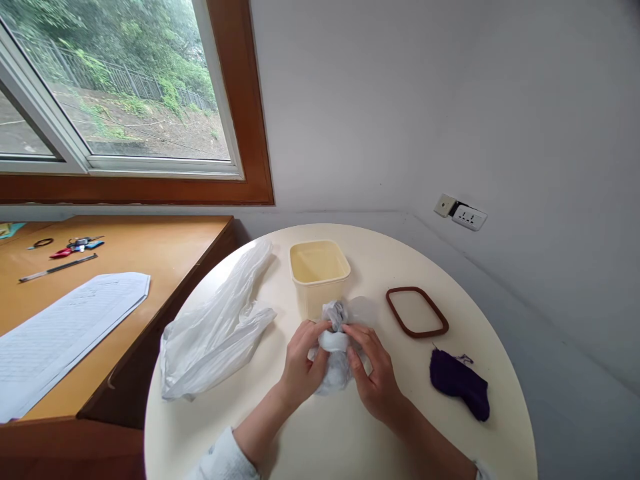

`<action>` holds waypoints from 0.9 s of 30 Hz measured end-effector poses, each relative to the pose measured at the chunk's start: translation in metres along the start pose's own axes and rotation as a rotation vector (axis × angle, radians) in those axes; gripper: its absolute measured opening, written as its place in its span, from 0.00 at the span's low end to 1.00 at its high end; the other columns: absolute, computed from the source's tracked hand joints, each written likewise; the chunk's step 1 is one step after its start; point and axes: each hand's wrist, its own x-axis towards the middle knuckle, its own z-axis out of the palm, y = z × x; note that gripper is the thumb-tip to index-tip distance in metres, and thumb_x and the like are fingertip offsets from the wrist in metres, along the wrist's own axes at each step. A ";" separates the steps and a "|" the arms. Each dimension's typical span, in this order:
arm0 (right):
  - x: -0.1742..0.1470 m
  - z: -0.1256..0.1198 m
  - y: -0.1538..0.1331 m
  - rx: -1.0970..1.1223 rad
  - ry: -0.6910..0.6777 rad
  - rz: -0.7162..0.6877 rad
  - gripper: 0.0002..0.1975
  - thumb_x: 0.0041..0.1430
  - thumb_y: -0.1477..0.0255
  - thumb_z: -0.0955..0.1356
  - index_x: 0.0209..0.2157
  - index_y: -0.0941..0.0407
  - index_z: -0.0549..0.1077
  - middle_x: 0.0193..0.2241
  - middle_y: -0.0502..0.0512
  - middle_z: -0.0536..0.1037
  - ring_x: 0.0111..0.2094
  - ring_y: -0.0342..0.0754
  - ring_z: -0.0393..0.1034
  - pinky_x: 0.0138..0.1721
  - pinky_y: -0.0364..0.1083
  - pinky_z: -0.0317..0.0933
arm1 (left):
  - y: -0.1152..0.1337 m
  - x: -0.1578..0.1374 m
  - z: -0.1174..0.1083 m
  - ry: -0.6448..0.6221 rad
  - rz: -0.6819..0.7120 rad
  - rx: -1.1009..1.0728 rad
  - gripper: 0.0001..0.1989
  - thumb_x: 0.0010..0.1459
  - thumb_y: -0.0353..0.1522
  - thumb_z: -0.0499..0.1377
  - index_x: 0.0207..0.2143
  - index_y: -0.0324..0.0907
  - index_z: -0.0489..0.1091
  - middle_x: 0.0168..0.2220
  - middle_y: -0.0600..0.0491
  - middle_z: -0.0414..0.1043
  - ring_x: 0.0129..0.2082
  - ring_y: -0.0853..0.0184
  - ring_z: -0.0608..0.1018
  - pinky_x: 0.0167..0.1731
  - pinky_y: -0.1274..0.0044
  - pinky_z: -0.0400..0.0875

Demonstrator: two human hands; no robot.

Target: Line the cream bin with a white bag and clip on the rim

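My left hand (304,360) and my right hand (374,373) meet low over the middle of the round table. Fingers and thumbs of both are closed on a bunched, translucent plastic bag (336,375) from either side. A white band or fold (334,341) crosses its middle, and a crumpled greyish end sticks up above it. Whether that band is a separate piece, I cannot tell. Just beyond my fingers stands a cream square bin (320,287), upright and open at the top. Part of its lower front is hidden by the bunched plastic.
A large white plastic bag (215,333) lies spread on the left of the table (320,447). To the right are a brown rounded-square ring (417,334) and a dark purple knitted piece (459,383). The wooden desk (170,247) holds papers (75,333), a pen (57,268) and keys (80,245).
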 end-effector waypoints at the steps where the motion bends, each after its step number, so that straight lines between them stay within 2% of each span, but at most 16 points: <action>1: 0.000 0.000 0.001 -0.009 0.002 -0.003 0.20 0.61 0.76 0.58 0.54 0.51 0.61 0.48 0.57 0.70 0.52 0.51 0.62 0.50 0.55 0.61 | 0.000 0.000 0.000 0.006 0.005 -0.005 0.14 0.57 0.25 0.51 0.46 0.43 0.64 0.29 0.52 0.68 0.29 0.67 0.70 0.29 0.76 0.66; 6: -0.001 0.001 0.002 -0.037 -0.018 0.003 0.25 0.61 0.75 0.58 0.60 0.51 0.53 0.58 0.57 0.60 0.60 0.53 0.52 0.57 0.58 0.55 | 0.000 0.001 0.000 0.010 0.074 0.009 0.15 0.57 0.24 0.51 0.46 0.43 0.65 0.34 0.49 0.70 0.34 0.65 0.71 0.33 0.73 0.67; 10: -0.001 0.001 0.002 -0.050 -0.031 0.014 0.26 0.61 0.75 0.59 0.60 0.52 0.52 0.59 0.58 0.56 0.61 0.53 0.47 0.58 0.59 0.51 | 0.001 0.001 0.000 0.028 0.071 0.005 0.14 0.57 0.23 0.51 0.45 0.44 0.65 0.36 0.49 0.70 0.36 0.64 0.71 0.36 0.71 0.67; 15: -0.001 0.002 0.003 -0.072 0.067 0.052 0.17 0.57 0.76 0.62 0.49 0.53 0.61 0.52 0.60 0.61 0.56 0.54 0.54 0.54 0.58 0.56 | 0.003 0.000 -0.001 -0.001 -0.003 -0.087 0.16 0.57 0.23 0.52 0.48 0.43 0.60 0.45 0.46 0.69 0.47 0.61 0.71 0.46 0.66 0.66; 19: -0.001 0.002 0.002 -0.059 0.086 0.059 0.11 0.53 0.79 0.63 0.38 0.53 0.62 0.42 0.57 0.65 0.46 0.51 0.60 0.46 0.54 0.60 | 0.003 -0.001 -0.002 -0.034 -0.001 -0.101 0.18 0.56 0.23 0.51 0.49 0.43 0.58 0.48 0.44 0.67 0.50 0.59 0.69 0.48 0.64 0.64; 27: 0.002 0.001 -0.001 0.018 0.035 0.006 0.12 0.51 0.83 0.60 0.35 0.54 0.65 0.34 0.53 0.67 0.37 0.48 0.60 0.38 0.50 0.60 | 0.000 0.000 -0.003 -0.067 -0.043 -0.064 0.18 0.57 0.24 0.49 0.49 0.44 0.57 0.51 0.44 0.63 0.54 0.58 0.65 0.50 0.63 0.61</action>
